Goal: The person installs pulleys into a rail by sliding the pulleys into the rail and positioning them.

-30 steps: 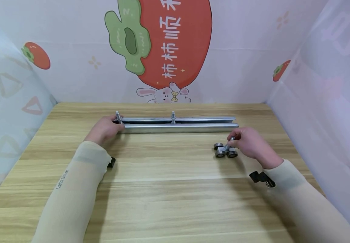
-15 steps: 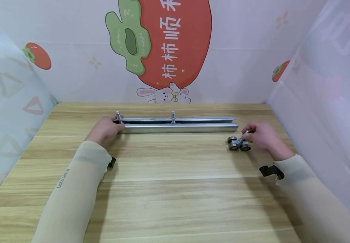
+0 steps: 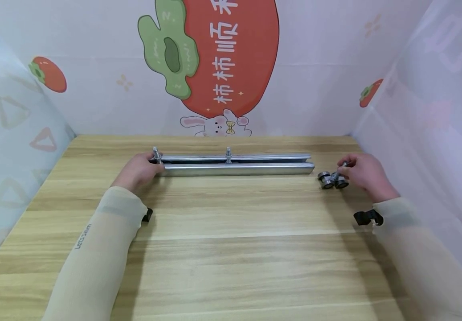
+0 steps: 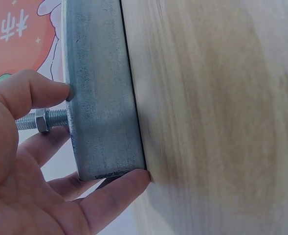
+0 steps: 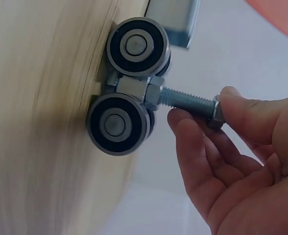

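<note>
A long silvery metal rail [image 3: 239, 169] lies across the back of the table, its slot facing up. My left hand [image 3: 136, 171] grips its left end, thumb on the upper edge and fingertips around the end [image 4: 102, 98]. One threaded bolt with a nut [image 4: 53, 120] stands up from the slot beside that thumb; a second bolt [image 3: 228, 156] rises near the rail's middle. Off the rail's right end, my right hand [image 3: 365, 174] pinches the bolt of a roller trolley [image 5: 134, 88] near its head. The trolley's wheels sit at the tabletop, bolt pointing up and tilted right.
The wood-grain table [image 3: 231, 263] is bounded by a printed back sheet [image 3: 315, 98] and white side sheets. The right sheet [image 3: 423, 133] stands close to the right forearm. The rail's right end [image 5: 175, 22] is near the trolley.
My right hand has carried the roller trolley rightward and toward the back, from in front of the rail to beyond its right end. The left hand and rail have stayed in place.
</note>
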Demonstrator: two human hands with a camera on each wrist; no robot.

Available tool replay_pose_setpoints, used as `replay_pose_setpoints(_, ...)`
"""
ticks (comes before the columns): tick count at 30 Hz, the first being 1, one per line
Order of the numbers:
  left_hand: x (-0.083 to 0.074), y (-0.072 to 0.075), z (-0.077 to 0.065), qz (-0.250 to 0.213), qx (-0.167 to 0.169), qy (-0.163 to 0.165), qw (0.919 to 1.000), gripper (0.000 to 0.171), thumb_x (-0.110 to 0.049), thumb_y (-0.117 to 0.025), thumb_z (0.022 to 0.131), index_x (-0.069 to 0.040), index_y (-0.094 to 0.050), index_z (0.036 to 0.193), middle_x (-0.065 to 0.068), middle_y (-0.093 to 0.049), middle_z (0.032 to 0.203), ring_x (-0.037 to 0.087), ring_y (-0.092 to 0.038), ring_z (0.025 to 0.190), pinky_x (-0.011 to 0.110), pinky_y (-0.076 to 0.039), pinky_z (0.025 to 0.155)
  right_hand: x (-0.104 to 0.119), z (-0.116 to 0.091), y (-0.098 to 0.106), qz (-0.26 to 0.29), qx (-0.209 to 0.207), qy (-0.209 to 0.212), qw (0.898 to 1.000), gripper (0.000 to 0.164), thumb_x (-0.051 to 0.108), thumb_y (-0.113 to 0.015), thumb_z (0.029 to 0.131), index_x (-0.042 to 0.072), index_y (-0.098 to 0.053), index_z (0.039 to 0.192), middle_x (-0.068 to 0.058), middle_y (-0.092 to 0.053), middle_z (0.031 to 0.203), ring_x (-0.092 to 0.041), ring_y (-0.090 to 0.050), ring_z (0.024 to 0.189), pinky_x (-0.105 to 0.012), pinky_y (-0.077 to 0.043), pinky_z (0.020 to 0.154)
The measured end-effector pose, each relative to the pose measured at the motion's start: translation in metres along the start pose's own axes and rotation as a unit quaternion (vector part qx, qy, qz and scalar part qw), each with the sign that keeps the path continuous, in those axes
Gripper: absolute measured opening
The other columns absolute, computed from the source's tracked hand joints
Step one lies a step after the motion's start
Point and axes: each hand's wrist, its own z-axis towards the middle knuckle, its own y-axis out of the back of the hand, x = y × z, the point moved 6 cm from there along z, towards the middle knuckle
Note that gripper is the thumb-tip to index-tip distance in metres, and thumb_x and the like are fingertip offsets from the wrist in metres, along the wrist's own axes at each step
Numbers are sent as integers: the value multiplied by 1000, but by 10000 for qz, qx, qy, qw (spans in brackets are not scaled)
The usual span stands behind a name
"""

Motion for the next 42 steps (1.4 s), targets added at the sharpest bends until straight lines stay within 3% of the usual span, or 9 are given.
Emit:
replay_pose_setpoints(12,-1,-2,1,101,47,18,9999,65,-35,-58,98,-15,-36,156,27,-32,154,42,-36,130,62,-25,108,-46,14,20,148,-372,-427,9983,35,29,-56,102,0,-64,121,-19,-67,103,-33,-60,91,-39,-47,61)
replay_pose_setpoints(22,-1,-1,1,92,62,46,9999,66,-36,-58,98,-15,-36,156,27,-32,154,41,-36,129,62,-26,108,-59,23,29,337,-511,-748,9953,39,29,-55,102,-1,-62,125,-24,-64,110,-35,-59,95,-39,-48,64)
replay_pose_setpoints(31,2,-2,3,87,63,69,9999,66,-36,-58,98,-15,-34,156,27,-31,154,41,-36,127,62,-27,107,-35,32,17,677,-536,-596,9945,36,25,-58,101,-3,-63,124,-23,-64,111,-34,-61,95,-37,-49,66)
replay_pose_setpoints(42,2,-1,4,153,-63,-59,9998,65,-35,-59,97,-15,-37,155,27,-35,152,41,-37,128,60,-28,107,9,39,-6,504,-464,-95,9976,30,22,-59,100,0,-66,119,-20,-65,103,-31,-61,87,-38,-47,64)
